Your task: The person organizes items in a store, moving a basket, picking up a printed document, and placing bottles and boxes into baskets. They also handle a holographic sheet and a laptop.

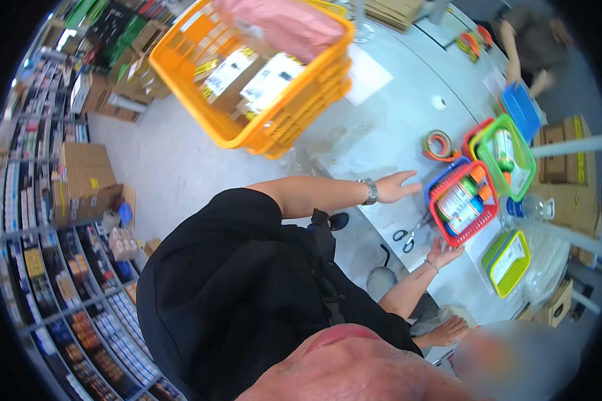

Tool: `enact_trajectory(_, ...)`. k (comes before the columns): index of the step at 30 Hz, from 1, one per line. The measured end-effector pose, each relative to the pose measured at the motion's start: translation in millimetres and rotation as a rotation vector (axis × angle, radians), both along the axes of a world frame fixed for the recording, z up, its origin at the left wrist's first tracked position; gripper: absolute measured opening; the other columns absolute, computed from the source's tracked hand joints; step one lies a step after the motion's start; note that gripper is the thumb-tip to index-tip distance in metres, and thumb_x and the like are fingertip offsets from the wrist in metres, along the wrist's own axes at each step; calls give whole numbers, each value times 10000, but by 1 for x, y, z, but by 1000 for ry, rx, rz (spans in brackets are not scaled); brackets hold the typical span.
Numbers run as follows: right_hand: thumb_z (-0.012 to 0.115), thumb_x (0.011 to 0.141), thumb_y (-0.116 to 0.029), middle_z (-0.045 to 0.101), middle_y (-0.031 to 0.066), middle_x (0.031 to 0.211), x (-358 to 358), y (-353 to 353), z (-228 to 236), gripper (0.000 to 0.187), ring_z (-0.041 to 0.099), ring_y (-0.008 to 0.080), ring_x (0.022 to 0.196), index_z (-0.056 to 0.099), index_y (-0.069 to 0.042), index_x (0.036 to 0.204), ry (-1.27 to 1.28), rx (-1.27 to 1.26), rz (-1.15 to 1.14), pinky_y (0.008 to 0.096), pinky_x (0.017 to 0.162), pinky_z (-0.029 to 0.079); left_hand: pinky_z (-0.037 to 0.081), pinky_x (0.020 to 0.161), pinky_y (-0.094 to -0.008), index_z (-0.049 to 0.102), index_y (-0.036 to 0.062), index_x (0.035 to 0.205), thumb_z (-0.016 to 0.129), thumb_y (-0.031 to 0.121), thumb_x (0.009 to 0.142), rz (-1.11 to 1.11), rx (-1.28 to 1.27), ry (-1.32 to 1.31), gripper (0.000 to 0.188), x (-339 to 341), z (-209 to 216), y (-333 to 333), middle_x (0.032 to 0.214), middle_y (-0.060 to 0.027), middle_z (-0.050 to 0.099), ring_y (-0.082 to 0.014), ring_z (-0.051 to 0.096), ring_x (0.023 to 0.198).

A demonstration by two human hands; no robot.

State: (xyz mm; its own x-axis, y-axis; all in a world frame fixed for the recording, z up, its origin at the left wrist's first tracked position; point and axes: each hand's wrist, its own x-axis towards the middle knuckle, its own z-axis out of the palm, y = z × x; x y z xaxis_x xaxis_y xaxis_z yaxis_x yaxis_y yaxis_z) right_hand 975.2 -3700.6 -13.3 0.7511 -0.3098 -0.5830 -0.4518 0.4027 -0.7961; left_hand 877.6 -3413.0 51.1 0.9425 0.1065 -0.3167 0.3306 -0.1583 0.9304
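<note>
My left hand [396, 186], a metal watch on its wrist, reaches over the table with fingers stretched out and nothing in them. It is apart from a small red basket [471, 238] to its right. That basket holds several bottles, one a green-and-white bottle with an orange cap [456, 198] and one a blue-labelled bottle [467, 217]. My right hand [445, 252] closes on the red basket's lower edge; some fingers are hidden beneath it. Black-handled scissors [404, 240] lie between my hands, and rolls of tape [439, 145] rest just beyond.
A green basket [530, 160] with a bottle stands beyond the red one; a yellow-green basket stack [492, 267] sits nearer. A large orange crate [247, 144] with boxes is at upper left. One co-worker [535, 43] handles a blue basket [520, 110]; another person's hand [448, 331] is near my right forearm.
</note>
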Motion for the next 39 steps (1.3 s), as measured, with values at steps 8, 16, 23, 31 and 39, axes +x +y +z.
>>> enact_trajectory(8,620,846,-157,466,214,1185,-71,186,122,495,530,263,951,420,93,1224,-965,-751,-89,375,799,483,333,1060,-373,343,33,1401,492,575,882,-201,-10,118,765,-262,17,135,1394,-200,416,-299,425,1279)
enact_trajectory(16,629,813,-52,595,117,1140,-252,527,284,395,561,228,1062,548,-39,1200,-1767,-875,969,340,880,464,421,979,-371,395,25,1365,564,449,894,106,-29,95,656,-543,8,299,1339,-186,481,-270,522,1172)
enact_trajectory(23,696,729,-325,436,135,1380,-291,769,234,744,434,306,1255,397,-134,1384,-1275,-1742,1875,384,1055,350,473,896,-342,427,16,1326,643,288,877,531,-120,117,568,-713,7,426,1239,-179,550,-222,574,1076)
enact_trajectory(31,731,667,-278,293,106,1472,-309,862,130,959,320,304,1342,211,-165,1465,-1196,-1931,2170,441,1008,388,475,882,-316,407,17,1335,666,274,865,688,-140,283,594,-783,-12,481,1217,-167,564,-200,582,1044)
enact_trajectory(39,785,554,-230,469,114,1217,-298,831,215,926,462,313,1165,350,-149,1368,-1458,-1570,1964,431,921,442,474,868,-305,421,23,1325,652,235,877,632,-86,283,547,-729,-4,557,1204,-152,572,-182,581,1022)
